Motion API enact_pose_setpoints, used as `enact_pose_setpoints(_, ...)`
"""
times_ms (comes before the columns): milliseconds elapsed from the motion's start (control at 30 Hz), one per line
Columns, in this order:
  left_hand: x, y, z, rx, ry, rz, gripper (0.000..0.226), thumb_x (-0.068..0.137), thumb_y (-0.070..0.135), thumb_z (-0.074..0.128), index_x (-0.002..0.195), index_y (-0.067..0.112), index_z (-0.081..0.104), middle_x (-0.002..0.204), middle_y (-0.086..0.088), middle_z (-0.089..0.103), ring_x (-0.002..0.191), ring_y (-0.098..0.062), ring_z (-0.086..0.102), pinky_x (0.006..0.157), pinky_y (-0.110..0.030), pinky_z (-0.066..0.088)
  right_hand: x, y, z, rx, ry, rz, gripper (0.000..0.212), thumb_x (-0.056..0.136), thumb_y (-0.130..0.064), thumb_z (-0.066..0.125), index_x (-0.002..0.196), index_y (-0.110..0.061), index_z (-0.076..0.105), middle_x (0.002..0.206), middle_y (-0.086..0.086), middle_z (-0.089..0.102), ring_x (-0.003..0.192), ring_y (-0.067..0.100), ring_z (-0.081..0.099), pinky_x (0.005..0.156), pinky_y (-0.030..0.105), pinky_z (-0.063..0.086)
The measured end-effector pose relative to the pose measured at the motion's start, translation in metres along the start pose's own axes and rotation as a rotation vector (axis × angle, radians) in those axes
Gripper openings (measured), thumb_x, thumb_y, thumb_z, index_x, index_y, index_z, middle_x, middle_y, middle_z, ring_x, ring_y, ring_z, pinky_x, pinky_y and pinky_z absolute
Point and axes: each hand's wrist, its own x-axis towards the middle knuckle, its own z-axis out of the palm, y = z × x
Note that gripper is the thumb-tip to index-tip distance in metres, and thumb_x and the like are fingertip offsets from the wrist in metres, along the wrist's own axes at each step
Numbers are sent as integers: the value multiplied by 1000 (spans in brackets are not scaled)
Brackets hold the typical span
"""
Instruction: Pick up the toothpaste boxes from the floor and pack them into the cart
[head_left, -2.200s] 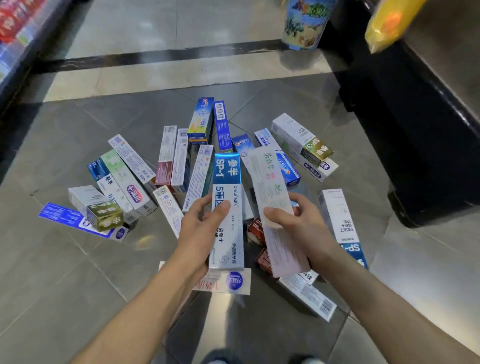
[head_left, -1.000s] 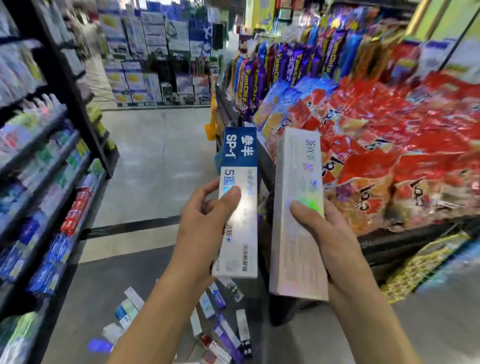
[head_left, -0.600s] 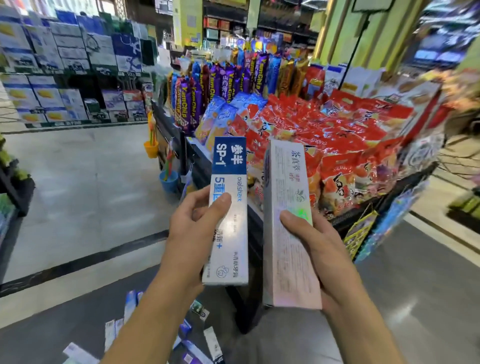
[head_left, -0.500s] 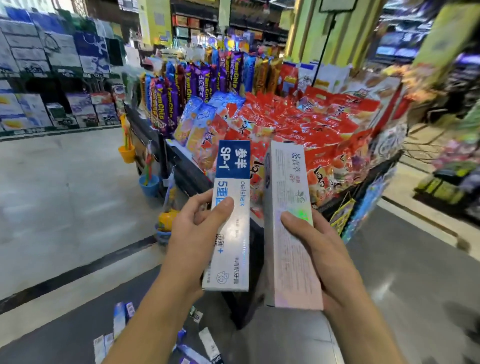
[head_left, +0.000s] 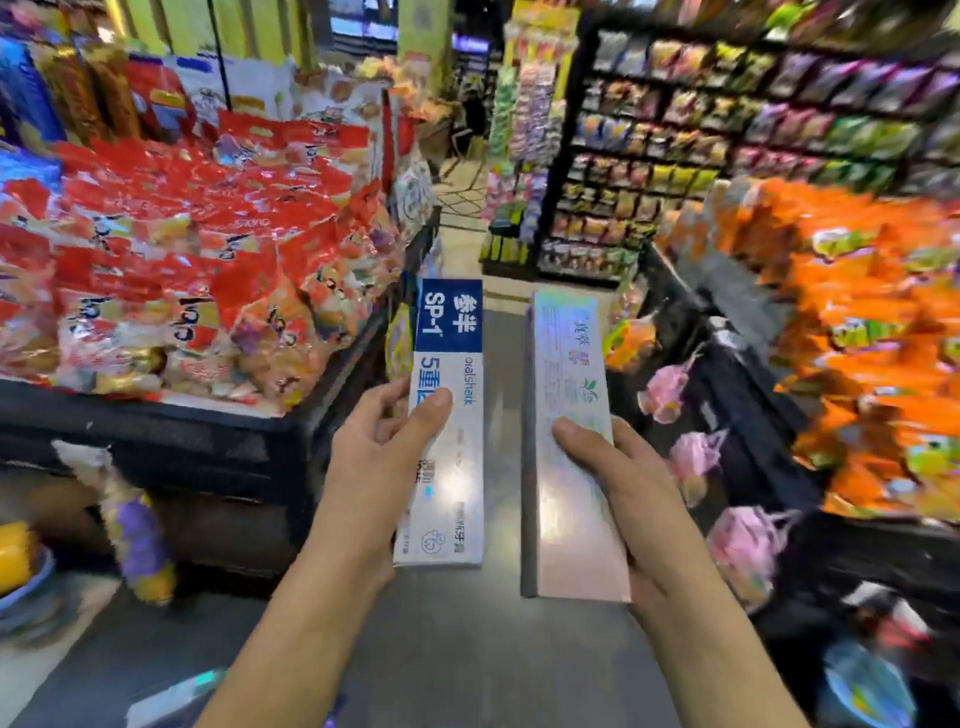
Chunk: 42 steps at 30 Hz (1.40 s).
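The left hand (head_left: 379, 462) grips a blue-and-white toothpaste box (head_left: 448, 415), thumb across its face; the right hand (head_left: 618, 478) grips a pale iridescent box (head_left: 566, 395) just beside it (both upright, apart). Red snack bags (head_left: 182, 249) lie left of the grips.

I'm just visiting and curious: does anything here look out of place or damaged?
Mildly: a pale box lies loose on the floor at the lower left. The blue-and-white box in the left hand and the iridescent box in the right hand look undamaged.
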Motion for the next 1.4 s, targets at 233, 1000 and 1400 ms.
enact_pose_setpoints(233,-37,-41,130,31,-308,-97,33,90,25,71,122,19,64,95,-3,78,73,-16,73,58,-30,58,-65,-30,-132,3,319,-114,31,90,-19,70,120,-12,65,95,10,76,72,24,73,58,35,58)
enact_pose_setpoints(1000,-205,-238,580,151,-1135,-353,23,98,20,60,121,19,64,92,-4,78,74,-20,72,65,-35,59,-213,-86,-542,217,1117,-306,31,91,-17,70,120,-17,61,93,4,77,72,22,74,55,33,59)
enact_pose_setpoints(1400,-196,-367,748,280,-1485,-501,23,98,47,56,119,39,61,119,-11,69,103,-24,65,93,-47,47,-160,-87,-669,413,1483,-291,26,97,-18,59,122,-13,64,112,13,75,105,40,69,99,59,51)
